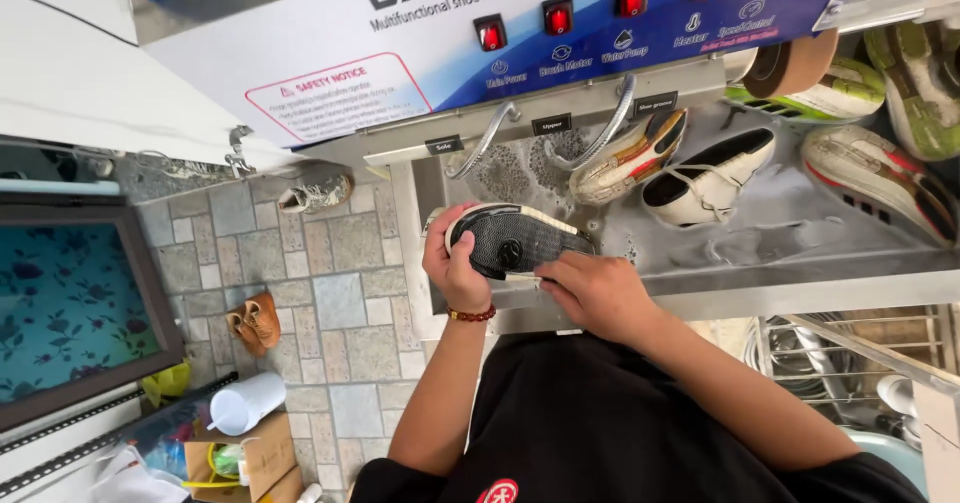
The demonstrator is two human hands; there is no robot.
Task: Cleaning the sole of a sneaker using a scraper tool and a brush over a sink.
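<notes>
Head view, looking straight down: the left hand (455, 263) grips a dark shoe (515, 240) by its heel end, sole turned up, at the centre of the frame over the near left corner of a steel wash basin (800, 253). The right hand (590, 288) is closed around a small pale brush (522, 277) pressed against the sole's near edge; what the fingers hide of it cannot be told. The shoe sits right at the basin's front rim, with little room between it and the two curved metal spouts (610, 128) above it.

Inside the wet, soapy basin lie a tan and orange sneaker (630, 158) and a white and black shoe (710, 178), touching each other, with open basin floor below them toward centre right. More shoes crowd the upper right edge. Left of the basin, the paved floor (340, 293) is open, holding a small brown pair (253, 325) and a single grey shoe (318, 193).
</notes>
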